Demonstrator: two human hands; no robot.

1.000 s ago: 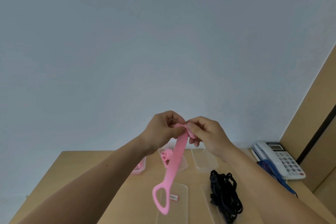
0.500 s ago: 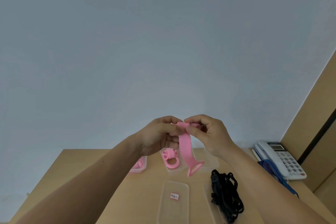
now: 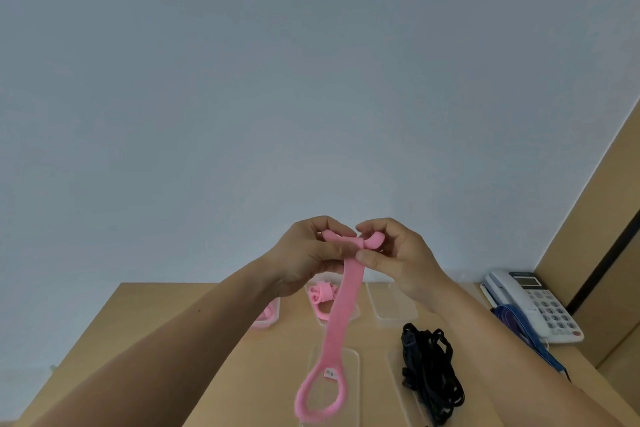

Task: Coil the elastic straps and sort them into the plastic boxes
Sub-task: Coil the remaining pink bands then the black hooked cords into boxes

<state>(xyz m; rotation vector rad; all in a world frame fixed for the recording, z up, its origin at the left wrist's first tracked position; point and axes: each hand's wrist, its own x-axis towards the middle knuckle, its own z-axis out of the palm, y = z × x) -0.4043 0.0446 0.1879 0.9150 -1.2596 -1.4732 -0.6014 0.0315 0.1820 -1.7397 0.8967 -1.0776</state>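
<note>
**Wall** (image 3: 311, 80): plain grey-blue, filling most of the view behind the worktop.

**Worktop** (image 3: 166, 357): pale wood. All stock is laid out on it, within reach of both hands.

**Wood panel** (image 3: 609, 211): set against the wall at the right edge.

**Pink strap** (image 3: 343, 308): the piece in work, held in the air above the worktop. Its top end is rolled into the small start of a coil between the hands. The rest hangs free and ends in a loop (image 3: 317, 395) low over the near boxes. It is judged to be held high so that the tail hangs straight and feeds into the roll untwisted.

**Left hand** (image 3: 304, 253): fingers curled, with the strap pinched just under the roll, apparently to steady it.

**Right hand** (image 3: 398, 253): thumb and fingers closed on the rolled end, placed for turning it.

**Black straps** (image 3: 429, 378): a loose tangle, not yet coiled, lying on a clear tray (image 3: 396, 362) to the right of the loop.

**Telephone** (image 3: 540, 305): at the far right, with a blue strap (image 3: 519, 329) draped beside it.

**Flat clear piece** (image 3: 351, 374): seen behind the loop. Whether it is a box or a lid cannot be told.

**Far row of boxes:**
- The empty box (image 3: 391, 303) is on the right.
- The middle box (image 3: 355, 314) holds coiled pink straps (image 3: 320, 295), so pink appears to be sorted there.
- The left box (image 3: 273, 322) holds something pink and is partly hidden by the left arm.
</note>
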